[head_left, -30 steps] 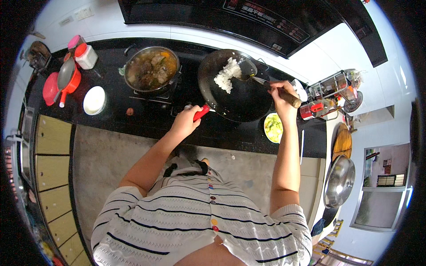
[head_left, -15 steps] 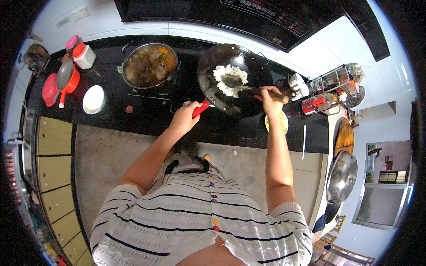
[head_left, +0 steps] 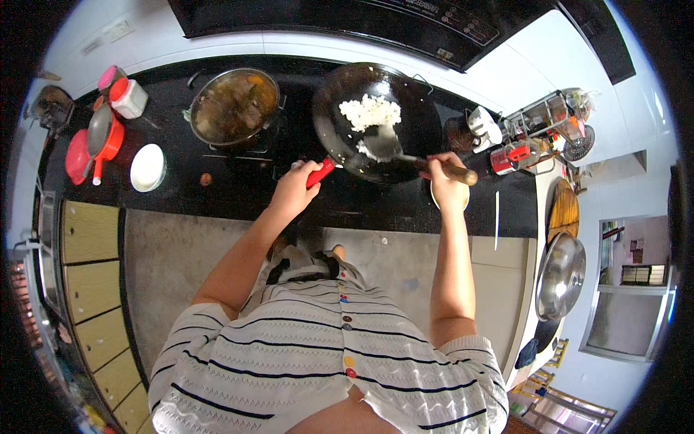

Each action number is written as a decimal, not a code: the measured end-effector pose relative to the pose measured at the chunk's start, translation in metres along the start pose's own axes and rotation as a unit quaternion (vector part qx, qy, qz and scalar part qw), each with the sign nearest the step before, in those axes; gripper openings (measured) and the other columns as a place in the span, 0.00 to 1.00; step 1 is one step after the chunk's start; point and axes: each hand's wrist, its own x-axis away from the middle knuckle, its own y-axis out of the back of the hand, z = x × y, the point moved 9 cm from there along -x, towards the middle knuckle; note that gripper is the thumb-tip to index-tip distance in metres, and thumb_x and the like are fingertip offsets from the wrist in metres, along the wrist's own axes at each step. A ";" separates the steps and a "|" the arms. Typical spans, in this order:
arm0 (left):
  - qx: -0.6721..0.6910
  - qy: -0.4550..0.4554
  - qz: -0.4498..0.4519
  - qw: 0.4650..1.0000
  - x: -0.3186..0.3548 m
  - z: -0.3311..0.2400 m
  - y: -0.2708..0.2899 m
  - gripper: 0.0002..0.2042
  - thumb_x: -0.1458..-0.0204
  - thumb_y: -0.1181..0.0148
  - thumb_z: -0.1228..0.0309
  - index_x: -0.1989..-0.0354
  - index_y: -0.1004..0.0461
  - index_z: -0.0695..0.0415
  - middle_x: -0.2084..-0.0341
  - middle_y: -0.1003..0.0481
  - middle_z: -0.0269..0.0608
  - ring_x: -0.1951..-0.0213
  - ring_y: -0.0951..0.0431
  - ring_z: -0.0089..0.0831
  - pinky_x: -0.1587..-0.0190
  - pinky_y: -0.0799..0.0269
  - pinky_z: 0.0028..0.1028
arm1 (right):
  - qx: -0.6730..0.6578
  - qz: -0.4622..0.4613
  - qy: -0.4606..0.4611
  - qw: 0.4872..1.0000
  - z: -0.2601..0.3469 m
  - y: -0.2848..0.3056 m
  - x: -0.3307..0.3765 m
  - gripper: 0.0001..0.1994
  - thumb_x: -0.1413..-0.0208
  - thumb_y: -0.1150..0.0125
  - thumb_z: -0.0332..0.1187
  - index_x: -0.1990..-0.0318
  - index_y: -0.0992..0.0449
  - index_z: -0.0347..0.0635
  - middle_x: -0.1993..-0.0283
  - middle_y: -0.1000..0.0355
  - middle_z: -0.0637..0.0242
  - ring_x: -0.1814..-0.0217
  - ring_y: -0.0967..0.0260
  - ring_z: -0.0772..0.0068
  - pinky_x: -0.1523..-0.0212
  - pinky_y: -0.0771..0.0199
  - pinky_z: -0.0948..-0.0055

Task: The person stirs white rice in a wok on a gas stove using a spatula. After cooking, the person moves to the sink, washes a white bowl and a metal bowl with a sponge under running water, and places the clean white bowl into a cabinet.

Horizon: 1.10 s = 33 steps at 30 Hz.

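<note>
— Since a moment ago, what has changed?

— Your wok [head_left: 376,119] sits more level than it did a second back, and the white rice [head_left: 370,111] that lay toward its near side is now heaped at the far side, ahead of your right hand [head_left: 446,182]. The spatula's metal blade [head_left: 382,143] has slid in under the near edge of that heap.

— And my grip?

— Your left hand [head_left: 294,189] is closed round the wok's red handle [head_left: 319,173], steadying it. Your right hand is wrapped round the spatula's wooden handle [head_left: 450,169], just at the wok's near right rim.

— Which step would you call this?

— Stir-frying, by my judgement: you are mid-turn of the rice. The next move likely calls for a scoop and a fold back toward you, with your left hand holding the pan firm so that nothing spills.

— What else is about?

— Beyond your left hand stands a steel pot [head_left: 235,106] of brown stew. Further left are a white bowl [head_left: 147,167], a red ladle [head_left: 101,141] and a red-lidded jar [head_left: 129,99]. Past your right hand are condiment bottles [head_left: 515,155] on a rack, and well to its right a steel lid [head_left: 560,275]. All rests on a black counter [head_left: 238,192] under a dark hood, in a small white-walled kitchen with a grey floor.
</note>
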 end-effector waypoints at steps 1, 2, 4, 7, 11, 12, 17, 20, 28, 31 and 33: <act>0.009 0.008 0.001 1.000 -0.001 0.000 0.000 0.19 0.56 0.36 0.74 0.54 0.30 0.55 0.63 0.28 0.50 0.61 0.26 0.52 0.58 0.28 0.40 | 0.011 0.007 0.002 1.000 -0.003 -0.002 0.000 0.04 0.43 0.45 0.25 0.66 0.28 0.32 0.64 0.26 0.57 0.65 0.24 0.67 0.66 0.18 0.72; 0.017 0.016 0.002 1.000 -0.001 0.001 -0.001 0.19 0.56 0.35 0.74 0.54 0.30 0.55 0.64 0.27 0.50 0.60 0.26 0.51 0.58 0.29 0.39 | -0.004 -0.011 0.011 1.000 -0.003 0.005 0.002 0.04 0.43 0.46 0.25 0.66 0.28 0.32 0.64 0.26 0.57 0.65 0.24 0.67 0.66 0.18 0.71; 0.003 0.004 0.003 1.000 -0.001 0.001 0.000 0.19 0.56 0.36 0.74 0.53 0.29 0.55 0.63 0.27 0.50 0.60 0.26 0.51 0.58 0.29 0.38 | -0.039 -0.034 0.037 0.998 -0.001 0.017 -0.008 0.04 0.43 0.46 0.24 0.66 0.28 0.31 0.65 0.26 0.57 0.65 0.24 0.67 0.66 0.18 0.71; -0.008 0.008 0.005 1.000 0.003 0.004 -0.001 0.19 0.56 0.36 0.74 0.53 0.30 0.55 0.63 0.27 0.50 0.60 0.26 0.51 0.58 0.28 0.39 | -0.080 -0.061 0.037 0.994 0.021 0.030 0.009 0.01 0.47 0.42 0.24 0.69 0.27 0.36 0.71 0.26 0.64 0.70 0.26 0.74 0.71 0.25 0.76; 0.001 -0.004 0.011 1.000 -0.002 0.001 -0.004 0.19 0.56 0.36 0.74 0.53 0.31 0.54 0.62 0.28 0.51 0.60 0.26 0.53 0.59 0.27 0.41 | 0.083 -0.034 0.090 0.992 -0.011 0.023 -0.010 0.03 0.49 0.39 0.27 0.69 0.25 0.37 0.75 0.27 0.68 0.74 0.30 0.79 0.70 0.30 0.77; 0.002 0.001 0.009 1.000 -0.002 0.002 -0.003 0.19 0.56 0.36 0.74 0.53 0.31 0.55 0.62 0.28 0.51 0.60 0.26 0.52 0.58 0.27 0.41 | 0.087 -0.040 0.099 0.990 -0.003 0.020 -0.016 0.04 0.50 0.38 0.27 0.70 0.25 0.37 0.76 0.27 0.67 0.74 0.30 0.78 0.69 0.31 0.77; -0.008 0.002 -0.003 1.000 0.002 0.005 0.001 0.19 0.56 0.36 0.73 0.53 0.31 0.54 0.62 0.28 0.51 0.61 0.26 0.52 0.59 0.27 0.41 | 0.130 -0.101 0.133 0.977 0.056 0.030 -0.003 0.04 0.51 0.37 0.27 0.70 0.25 0.37 0.74 0.25 0.61 0.72 0.28 0.76 0.68 0.29 0.76; 0.003 -0.006 -0.007 1.000 -0.001 -0.001 0.000 0.19 0.55 0.36 0.73 0.53 0.31 0.53 0.63 0.28 0.51 0.61 0.26 0.52 0.59 0.27 0.42 | 0.119 -0.096 0.093 0.984 0.005 0.041 -0.010 0.02 0.50 0.39 0.24 0.72 0.25 0.38 0.73 0.25 0.64 0.72 0.28 0.78 0.68 0.30 0.78; -0.009 0.021 0.009 1.000 0.001 0.008 -0.004 0.19 0.56 0.36 0.73 0.53 0.31 0.53 0.61 0.28 0.52 0.61 0.25 0.53 0.59 0.27 0.43 | -0.058 -0.114 0.151 0.980 0.022 0.037 -0.023 0.02 0.45 0.43 0.24 0.67 0.28 0.36 0.64 0.27 0.62 0.65 0.28 0.75 0.64 0.20 0.74; -0.008 0.013 0.014 1.000 0.000 0.005 -0.006 0.19 0.56 0.36 0.73 0.53 0.31 0.52 0.61 0.28 0.52 0.61 0.25 0.53 0.59 0.27 0.43 | -0.034 -0.067 0.131 0.989 -0.015 0.014 -0.033 0.01 0.45 0.44 0.23 0.67 0.26 0.36 0.66 0.25 0.64 0.65 0.28 0.76 0.63 0.25 0.77; -0.003 0.009 0.012 1.000 -0.001 0.004 -0.008 0.19 0.56 0.36 0.73 0.53 0.32 0.52 0.62 0.28 0.52 0.61 0.25 0.53 0.59 0.27 0.43 | -0.035 -0.069 0.129 0.989 -0.038 0.007 -0.044 0.01 0.47 0.42 0.22 0.69 0.25 0.36 0.69 0.25 0.67 0.68 0.29 0.79 0.66 0.28 0.79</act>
